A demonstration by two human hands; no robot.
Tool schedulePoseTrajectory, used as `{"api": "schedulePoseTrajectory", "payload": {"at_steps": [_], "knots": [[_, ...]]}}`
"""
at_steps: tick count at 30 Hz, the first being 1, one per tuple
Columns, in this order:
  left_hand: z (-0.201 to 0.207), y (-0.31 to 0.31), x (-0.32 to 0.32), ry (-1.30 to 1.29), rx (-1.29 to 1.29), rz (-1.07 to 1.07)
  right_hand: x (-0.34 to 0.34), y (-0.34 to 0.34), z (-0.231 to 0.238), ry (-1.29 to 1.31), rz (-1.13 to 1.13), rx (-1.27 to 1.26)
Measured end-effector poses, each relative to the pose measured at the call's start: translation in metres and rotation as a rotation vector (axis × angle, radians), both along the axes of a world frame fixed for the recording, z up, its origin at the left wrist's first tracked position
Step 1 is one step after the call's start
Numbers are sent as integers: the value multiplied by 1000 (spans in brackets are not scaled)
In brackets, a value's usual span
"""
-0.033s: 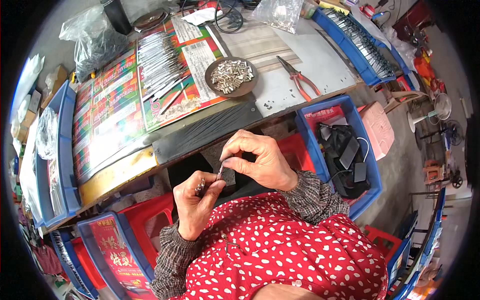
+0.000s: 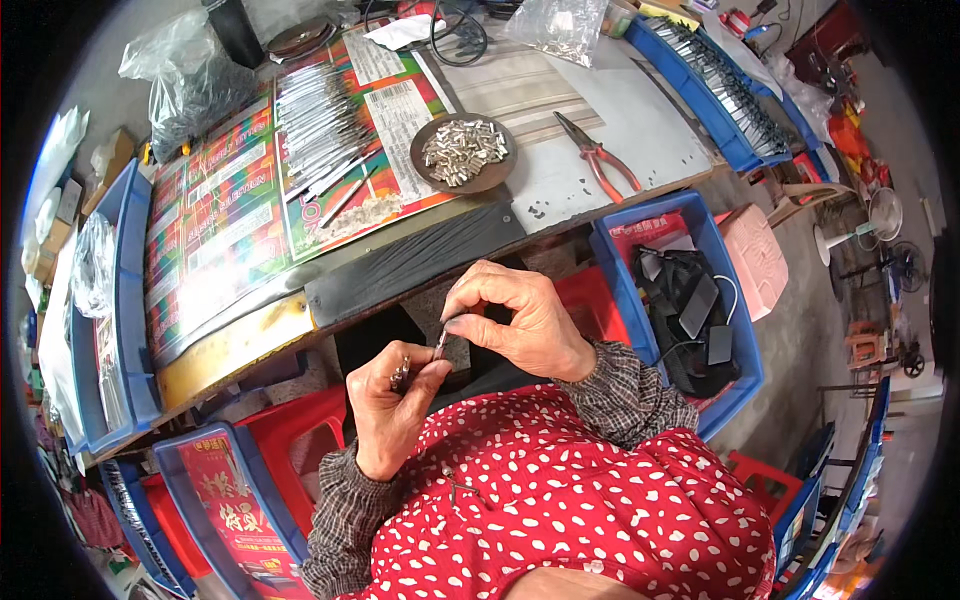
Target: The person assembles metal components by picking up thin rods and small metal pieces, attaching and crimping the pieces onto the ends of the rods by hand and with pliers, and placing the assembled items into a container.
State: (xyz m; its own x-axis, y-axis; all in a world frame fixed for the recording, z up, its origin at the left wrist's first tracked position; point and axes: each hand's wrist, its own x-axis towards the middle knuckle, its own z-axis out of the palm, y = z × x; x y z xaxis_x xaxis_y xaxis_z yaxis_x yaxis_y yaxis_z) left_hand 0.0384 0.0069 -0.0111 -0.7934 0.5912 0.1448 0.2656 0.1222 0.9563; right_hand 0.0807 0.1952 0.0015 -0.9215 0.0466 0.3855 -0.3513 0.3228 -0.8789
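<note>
In front of my lap, just off the table's front edge, my left hand (image 2: 392, 405) and my right hand (image 2: 520, 318) meet fingertip to fingertip. Both pinch a small slim piece (image 2: 440, 348), pale with a dark end; its exact kind is too small to tell. Tucked against the fingers of my left hand are a few shiny metal tubes (image 2: 401, 374). A round dark dish (image 2: 425, 172) on the table holds a heap of similar short silver tubes (image 2: 464, 152). Left of it lies a bundle of thin pale sticks (image 2: 315, 120) with dark ends.
Red-handled pliers (image 2: 600, 165) lie on the table's right part, near dark crumbs. Blue trays flank me: one (image 2: 742, 385) with a black bag and devices, another (image 2: 180, 465) at lower left. A blue bin (image 2: 745, 155) of dark-tipped sticks stands far right. A plastic bag (image 2: 190, 90) sits back left.
</note>
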Motion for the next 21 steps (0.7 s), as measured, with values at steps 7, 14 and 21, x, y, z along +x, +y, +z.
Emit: {"api": "schedulePoseTrajectory", "payload": {"at_steps": [7,14,21], "knots": [[-2,1,-1,17,-14,2,0,-3,0,-26,-15,-3],[1,-8,0,17,-44,40,1,-6,-3,-102,-148,-172],[-6,-61,0,-179,-67,52,11,8,-5,-176,-184,-207]]}}
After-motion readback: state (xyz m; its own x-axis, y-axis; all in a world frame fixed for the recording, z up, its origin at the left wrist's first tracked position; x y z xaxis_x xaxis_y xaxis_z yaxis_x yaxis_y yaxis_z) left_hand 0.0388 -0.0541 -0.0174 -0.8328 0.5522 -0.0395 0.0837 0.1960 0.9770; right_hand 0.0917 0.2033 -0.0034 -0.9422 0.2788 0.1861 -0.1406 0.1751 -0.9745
